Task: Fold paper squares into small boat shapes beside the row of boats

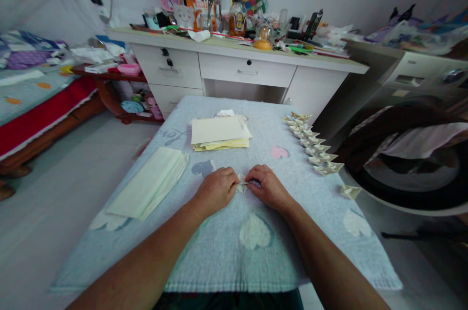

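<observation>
A small piece of folded white paper (242, 184) is pinched between both hands over the middle of the cloth-covered table (204, 261). My left hand (218, 189) grips its left side with closed fingers, and my right hand (268, 187) closes on its right side. The fingers cover much of the paper, so its full shape is hidden. To the right stands a row of several folded paper boats (318, 149), with one more paper boat (350, 191) apart from them, nearer the right edge.
Behind my hands lies a stack of paper sheets (219, 132). Long folded pale sheets (149, 183) rest at the left. A white desk (248, 68) crowded with jars and packets stands beyond the table, a washing machine (413, 81) on the right, a bed (40, 90) on the left.
</observation>
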